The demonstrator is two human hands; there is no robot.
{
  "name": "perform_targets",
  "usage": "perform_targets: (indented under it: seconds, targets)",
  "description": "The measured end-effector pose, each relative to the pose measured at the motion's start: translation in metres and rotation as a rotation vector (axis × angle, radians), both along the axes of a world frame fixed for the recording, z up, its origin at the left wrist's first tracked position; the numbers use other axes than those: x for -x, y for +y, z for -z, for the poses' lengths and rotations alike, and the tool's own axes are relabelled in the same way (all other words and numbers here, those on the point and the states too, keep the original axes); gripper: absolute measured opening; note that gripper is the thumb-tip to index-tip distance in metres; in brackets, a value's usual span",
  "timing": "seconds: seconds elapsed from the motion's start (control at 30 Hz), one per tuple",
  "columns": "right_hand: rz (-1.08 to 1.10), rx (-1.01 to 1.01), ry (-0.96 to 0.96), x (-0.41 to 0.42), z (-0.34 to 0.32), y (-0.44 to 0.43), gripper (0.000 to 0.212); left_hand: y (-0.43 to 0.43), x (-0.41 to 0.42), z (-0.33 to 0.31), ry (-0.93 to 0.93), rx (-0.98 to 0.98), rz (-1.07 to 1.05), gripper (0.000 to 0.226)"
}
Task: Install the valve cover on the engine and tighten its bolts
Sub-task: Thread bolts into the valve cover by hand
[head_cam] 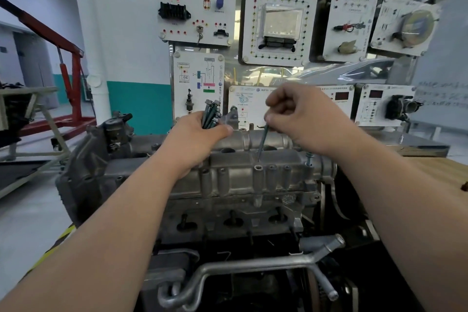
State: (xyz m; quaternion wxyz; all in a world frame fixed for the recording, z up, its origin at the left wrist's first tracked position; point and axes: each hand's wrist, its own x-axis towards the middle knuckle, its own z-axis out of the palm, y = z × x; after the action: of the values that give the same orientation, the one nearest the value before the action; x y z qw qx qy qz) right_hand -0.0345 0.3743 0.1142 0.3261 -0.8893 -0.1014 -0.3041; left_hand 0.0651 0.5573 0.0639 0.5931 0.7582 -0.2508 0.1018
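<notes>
The grey metal valve cover (pixel 253 180) lies on top of the engine (pixel 228 215) in the middle of the view. My left hand (pixel 195 139) grips a bundle of several dark green bolts (pixel 211 114), heads up, over the cover's left part. My right hand (pixel 301 114) pinches one long dark bolt (pixel 262 142) by its head, the tip pointing down just above an open bolt hole (pixel 258 167) on the cover's near edge. Another bolt (pixel 308 158) stands in a hole at the cover's right end.
A wall of white training panels (pixel 278 23) stands behind the engine. A red engine hoist (pixel 73 78) is at the left. A wooden bench top (pixel 440 172) lies to the right. Metal coolant pipes (pixel 253 266) run across the engine's front, below the cover.
</notes>
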Motion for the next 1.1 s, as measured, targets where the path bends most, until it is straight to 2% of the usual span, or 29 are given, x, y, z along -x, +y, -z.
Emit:
perform_targets:
  seconds: [0.17, 0.57, 0.77, 0.97, 1.1]
  targets:
    - [0.015, 0.08, -0.014, -0.007, 0.022, -0.002, 0.023, 0.001, 0.003, -0.001, 0.019, 0.018, -0.019, 0.031]
    - [-0.012, 0.108, -0.137, 0.003, 0.017, -0.001, 0.026, -0.001, 0.006, -0.001, -0.035, 0.032, -0.039, 0.023]
    - [0.019, 0.232, -0.109, 0.004, 0.017, 0.003, 0.02, -0.001, 0.007, -0.001, -0.03, 0.042, -0.027, 0.021]
    - [-0.008, 0.641, 0.124, 0.003, 0.023, 0.013, 0.019, 0.0, 0.004, 0.0, -0.042, 0.038, -0.048, 0.022]
    - [-0.019, 0.609, 0.197, 0.005, 0.014, 0.017, 0.024, 0.001, 0.003, 0.001, -0.048, 0.034, -0.066, 0.022]
